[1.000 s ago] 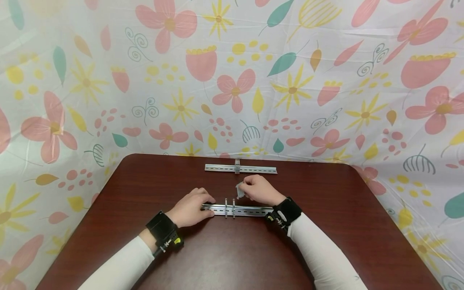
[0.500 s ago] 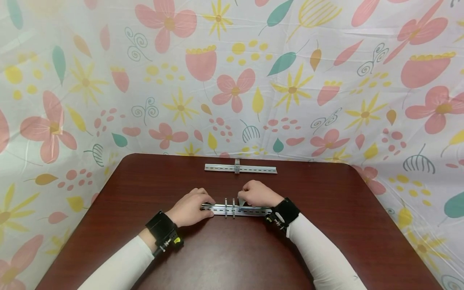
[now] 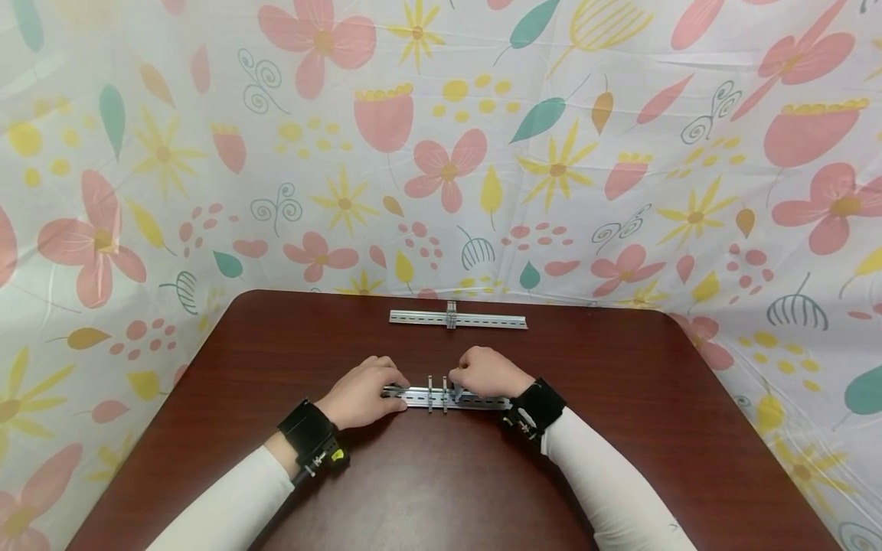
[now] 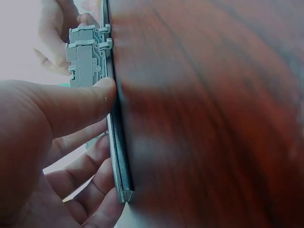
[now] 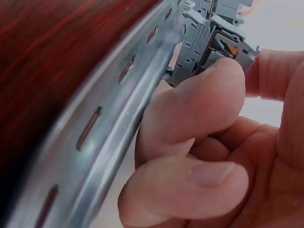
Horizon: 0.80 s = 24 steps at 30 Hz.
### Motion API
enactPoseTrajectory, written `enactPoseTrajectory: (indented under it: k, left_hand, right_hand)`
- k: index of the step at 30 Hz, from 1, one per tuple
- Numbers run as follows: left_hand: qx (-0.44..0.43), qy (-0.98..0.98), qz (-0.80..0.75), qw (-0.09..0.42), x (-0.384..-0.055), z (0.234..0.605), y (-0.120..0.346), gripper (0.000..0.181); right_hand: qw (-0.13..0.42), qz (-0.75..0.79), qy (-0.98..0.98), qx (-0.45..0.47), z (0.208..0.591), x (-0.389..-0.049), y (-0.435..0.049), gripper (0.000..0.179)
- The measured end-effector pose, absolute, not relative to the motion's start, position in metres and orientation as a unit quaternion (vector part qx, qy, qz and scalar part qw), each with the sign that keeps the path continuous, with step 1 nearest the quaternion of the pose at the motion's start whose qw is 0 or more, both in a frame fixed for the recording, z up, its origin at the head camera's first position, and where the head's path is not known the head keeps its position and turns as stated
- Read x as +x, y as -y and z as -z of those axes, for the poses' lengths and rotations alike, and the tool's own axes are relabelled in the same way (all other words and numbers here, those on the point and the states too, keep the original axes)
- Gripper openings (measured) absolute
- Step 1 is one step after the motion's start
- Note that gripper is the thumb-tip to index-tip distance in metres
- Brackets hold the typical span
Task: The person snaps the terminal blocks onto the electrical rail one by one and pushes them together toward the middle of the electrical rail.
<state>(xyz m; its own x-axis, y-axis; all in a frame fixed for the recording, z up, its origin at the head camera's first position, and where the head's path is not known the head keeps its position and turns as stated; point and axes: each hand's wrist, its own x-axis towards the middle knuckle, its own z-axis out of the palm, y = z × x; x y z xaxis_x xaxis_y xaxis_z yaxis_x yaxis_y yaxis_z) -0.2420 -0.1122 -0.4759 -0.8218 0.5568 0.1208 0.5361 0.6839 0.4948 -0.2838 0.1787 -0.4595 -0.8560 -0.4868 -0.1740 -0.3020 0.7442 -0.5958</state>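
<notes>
A slotted metal DIN rail (image 3: pixel 413 399) lies crosswise on the table. My left hand (image 3: pixel 364 395) grips its left end, thumb on the near edge and fingers at the far side. Two thin grey terminal blocks (image 4: pixel 84 64) stand side by side on the rail, a small gap between them. Just right of them, my right hand (image 3: pixel 492 373) pinches another grey terminal block (image 5: pixel 233 49), one side of it showing open inner parts. In the right wrist view this block is against the rail; whether it is clipped on I cannot tell. My fingers hide part of it.
Farther back on the dark wooden table (image 3: pixel 441 482) lies a second DIN rail (image 3: pixel 489 321), with grey terminal blocks (image 3: pixel 451 315) grouped tightly near its middle. A flower-printed cloth (image 3: pixel 441 153) hangs behind and beside the table.
My right hand has come down and toward me with the terminal block, from behind the rail onto it, right of the two standing blocks. My left hand stays on the rail's end.
</notes>
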Motion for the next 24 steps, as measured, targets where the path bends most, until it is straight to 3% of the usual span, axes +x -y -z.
enactPoseTrajectory:
  k: [24]
  left_hand:
    - [0.288,-0.922,-0.257,0.007,-0.242,0.476,0.112,0.021]
  right_hand:
    - [0.193,0.246,-0.921,-0.232,0.451,-0.272,-0.170,0.057]
